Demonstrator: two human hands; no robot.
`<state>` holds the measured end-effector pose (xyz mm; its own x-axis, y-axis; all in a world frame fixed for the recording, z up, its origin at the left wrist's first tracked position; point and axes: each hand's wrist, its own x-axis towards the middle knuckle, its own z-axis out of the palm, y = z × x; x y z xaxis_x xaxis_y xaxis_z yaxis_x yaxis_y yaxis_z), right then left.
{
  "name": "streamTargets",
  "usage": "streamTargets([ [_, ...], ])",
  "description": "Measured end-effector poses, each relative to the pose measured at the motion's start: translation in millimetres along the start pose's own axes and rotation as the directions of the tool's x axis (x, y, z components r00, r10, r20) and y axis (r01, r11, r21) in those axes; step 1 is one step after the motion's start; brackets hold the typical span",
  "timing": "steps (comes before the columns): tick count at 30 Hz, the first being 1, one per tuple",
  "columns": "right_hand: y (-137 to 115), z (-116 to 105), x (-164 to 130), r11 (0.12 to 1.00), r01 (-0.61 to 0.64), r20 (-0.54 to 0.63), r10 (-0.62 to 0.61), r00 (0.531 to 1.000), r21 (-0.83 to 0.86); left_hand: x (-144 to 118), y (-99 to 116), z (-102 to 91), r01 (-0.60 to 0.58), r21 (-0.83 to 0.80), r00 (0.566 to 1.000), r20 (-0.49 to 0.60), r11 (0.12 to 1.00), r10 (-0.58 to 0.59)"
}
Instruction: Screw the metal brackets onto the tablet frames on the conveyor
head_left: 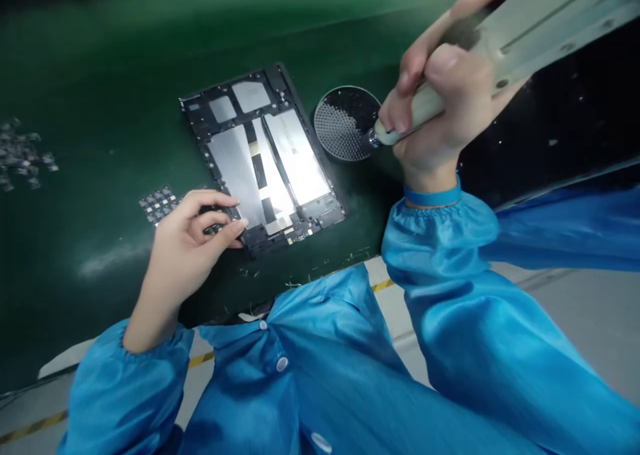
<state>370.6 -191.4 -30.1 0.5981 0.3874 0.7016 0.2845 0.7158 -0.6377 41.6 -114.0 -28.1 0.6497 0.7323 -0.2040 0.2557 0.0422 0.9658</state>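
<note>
An opened tablet chassis (265,158) with silver shielding plates lies on the green mat (100,75). My left hand (193,238) rests on its near left corner, fingers curled on the frame. My right hand (440,108) grips a beige electric screwdriver (510,42), whose metal tip (373,138) touches the edge of a round black screw tray (345,122) just right of the tablet. Both arms wear blue sleeves.
A small panel of dark parts (159,204) lies on the mat beside my left hand. Several loose small parts (23,155) sit at the far left. The mat's near edge runs along my body; grey floor with a yellow line (383,285) shows below.
</note>
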Motion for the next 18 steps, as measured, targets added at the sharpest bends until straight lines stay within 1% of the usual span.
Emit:
streamTargets([
  [2, 1.4, 1.3, -1.4, 0.999, -0.008, 0.01, 0.008, 1.0, 0.031, -0.8, 0.4, -1.2, -0.014, 0.012, 1.0, 0.007, 1.0, 0.014],
  [7, 5.2, -2.3, -1.2, 0.993, -0.033, 0.081, 0.024, 0.996, 0.111, -2.1, -1.8, -3.1, -0.036, 0.029, 0.999, 0.007, 0.999, 0.036],
  [8, 5.8, -2.3, -1.1, 0.993, -0.036, 0.079, 0.028, 0.997, 0.11, -2.3, -2.1, -3.2, -0.043, 0.03, 0.999, 0.006, 0.999, 0.043],
  [12, 6.6, 1.5, -0.2, 0.995, -0.024, -0.022, 0.027, 0.999, 0.096, -2.7, -1.5, -2.7, -0.064, 0.043, 0.998, 0.002, 0.997, 0.064],
  [13, 6.3, 2.2, 0.2, 0.996, -0.024, -0.032, 0.027, 0.999, 0.089, -2.8, -0.9, -2.3, -0.062, 0.045, 0.998, 0.001, 0.997, 0.062],
  [16, 5.1, 1.3, 0.5, 0.999, -0.034, 0.01, 0.034, 0.999, 0.029, -2.7, 0.7, -1.3, -0.043, 0.042, 0.999, -0.003, 0.998, 0.043],
  [18, 5.6, -1.5, -0.6, 0.999, -0.044, 0.04, 0.043, 0.998, 0.019, -1.7, 0.7, -1.3, -0.039, 0.038, 0.999, 0.004, 0.998, 0.039],
])
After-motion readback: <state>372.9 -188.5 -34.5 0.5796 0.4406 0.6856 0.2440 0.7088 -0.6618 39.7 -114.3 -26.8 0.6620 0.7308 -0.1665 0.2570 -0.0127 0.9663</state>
